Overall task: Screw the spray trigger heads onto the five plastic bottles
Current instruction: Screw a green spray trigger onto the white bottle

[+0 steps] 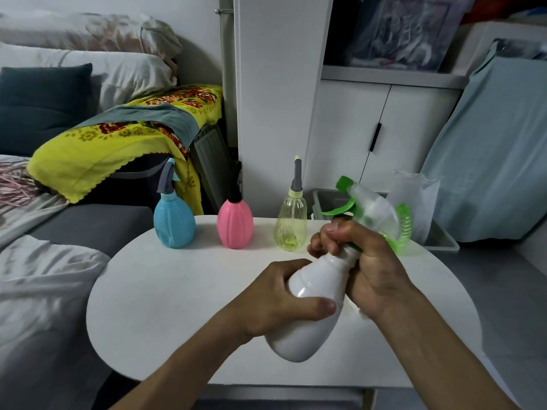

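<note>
Above the round white table [183,291], the left hand [275,294] wraps the glossy white bottle [313,306] while the right hand [364,261] clamps its translucent green-trimmed trigger head [373,211].

- A glossy white plastic bottle [310,309] is tilted, its neck up and to the right, nearer the camera than the pink bottle.
- A translucent spray trigger head with green parts [376,211] sits at its neck.
- A pink ribbed plastic bottle [235,224] stands upright with a black head.
- A blue bottle [174,221] stands to its left, a clear yellow bottle [291,224] to its right, both upright with grey heads.
</note>
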Motion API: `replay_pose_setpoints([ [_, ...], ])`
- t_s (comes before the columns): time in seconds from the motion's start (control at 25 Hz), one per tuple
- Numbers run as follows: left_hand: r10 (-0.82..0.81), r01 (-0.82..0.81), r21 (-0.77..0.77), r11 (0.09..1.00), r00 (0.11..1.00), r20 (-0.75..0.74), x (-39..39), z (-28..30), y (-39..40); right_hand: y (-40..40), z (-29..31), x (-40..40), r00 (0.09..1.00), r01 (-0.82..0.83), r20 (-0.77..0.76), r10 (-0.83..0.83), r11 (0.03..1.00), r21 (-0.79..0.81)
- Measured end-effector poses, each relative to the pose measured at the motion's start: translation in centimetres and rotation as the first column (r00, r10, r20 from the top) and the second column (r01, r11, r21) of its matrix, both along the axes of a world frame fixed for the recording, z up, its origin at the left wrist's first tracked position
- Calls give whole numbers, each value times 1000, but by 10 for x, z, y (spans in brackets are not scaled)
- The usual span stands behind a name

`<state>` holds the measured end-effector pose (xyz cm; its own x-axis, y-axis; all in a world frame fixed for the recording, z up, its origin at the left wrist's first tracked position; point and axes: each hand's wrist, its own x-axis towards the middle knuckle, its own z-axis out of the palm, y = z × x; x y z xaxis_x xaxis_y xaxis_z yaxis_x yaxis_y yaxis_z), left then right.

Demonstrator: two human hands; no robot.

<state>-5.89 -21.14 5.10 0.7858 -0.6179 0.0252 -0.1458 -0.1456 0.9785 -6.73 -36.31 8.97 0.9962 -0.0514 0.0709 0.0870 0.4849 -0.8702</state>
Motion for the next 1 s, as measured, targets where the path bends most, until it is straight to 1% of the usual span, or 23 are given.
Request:
replay_pose_setpoints([
  [0.08,44,-50,54,997,994,103,2,-5,1,-4,-4,3,997,68,-19,-69,996,-49],
  [0.12,68,-85,104,991,985,161,3,-7,2,-8,-6,6,994,104,-37,-106,994,-39],
  [0.16,96,-127,136,983,972,214,4,-10,3,-12,-9,8,993,108,-49,-109,994,-21],
  [0.2,136,-170,131,977,961,240,5,-12,3,-16,-10,10,996,77,-53,-78,996,-36],
  [0.24,179,-201,84,976,960,215,6,-14,4,-18,-12,11,998,23,-55,-30,993,-119],
  [0.28,214,-216,2,976,968,129,8,-14,5,-19,-16,11,997,-39,-75,21,969,-242],
  [0.32,216,-214,-63,975,975,44,11,-15,6,-16,-22,11,994,-82,-96,51,929,-361],
  [0.36,210,-210,-97,973,978,-7,15,-15,8,-12,-27,10,994,-88,-101,47,886,-456],
  [0.4,220,-218,-80,973,976,11,18,-16,9,-11,-30,12,997,-48,-76,10,855,-516],
  [0.44,232,-230,-56,972,972,35,19,-17,9,-12,-32,14,997,38,-31,-66,832,-554],
  [0.48,266,-264,-30,964,962,60,20,-18,8,-18,-31,20,984,159,28,-175,800,-579],
  [0.56,356,-358,14,934,932,64,24,-22,8,-39,-27,40,910,377,122,-395,671,-638],
  [0.64,412,-420,64,905,905,106,29,-27,10,-61,-25,64,840,465,164,-517,530,-709],
  [0.72,425,-440,96,893,893,145,35,-32,14,-76,-33,91,794,498,211,-570,412,-763],
  [0.8,426,-446,107,889,889,171,37,-35,17,-82,-47,115,769,515,251,-589,337,-788],
  [0.92,424,-451,109,886,882,206,43,-40,19,-88,-72,142,757,499,267,-596,262,-826],
  [1.0,426,-458,125,880,878,217,48,-42,20,-91,-92,150,784,442,232,-576,254,-860],
])
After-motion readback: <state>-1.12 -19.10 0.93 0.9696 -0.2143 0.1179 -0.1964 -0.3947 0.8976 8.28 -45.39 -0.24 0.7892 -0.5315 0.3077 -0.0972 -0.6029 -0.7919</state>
